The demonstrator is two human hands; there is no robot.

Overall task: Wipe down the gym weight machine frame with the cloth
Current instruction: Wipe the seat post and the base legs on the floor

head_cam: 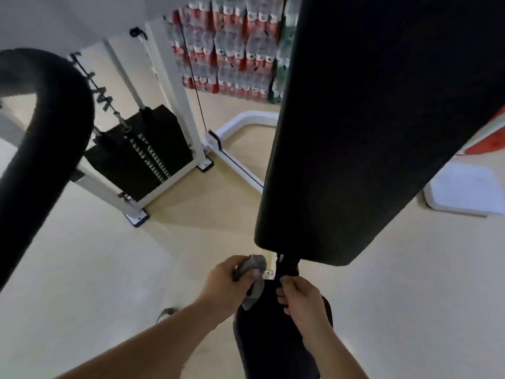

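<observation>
My left hand is closed around a crumpled grey cloth, which hangs just left of the seat's rear end. My right hand grips a black strap or post between the black back pad above and the black seat pad below. The machine's white frame stands at the back left around the black weight stack. A white base tube runs along the floor behind the back pad.
A thick black foam roller arm curves down the left side, close to the camera. Stacked packs of bottled water line the far wall. A white slab lies on the floor at right. A small grey object lies on the beige floor.
</observation>
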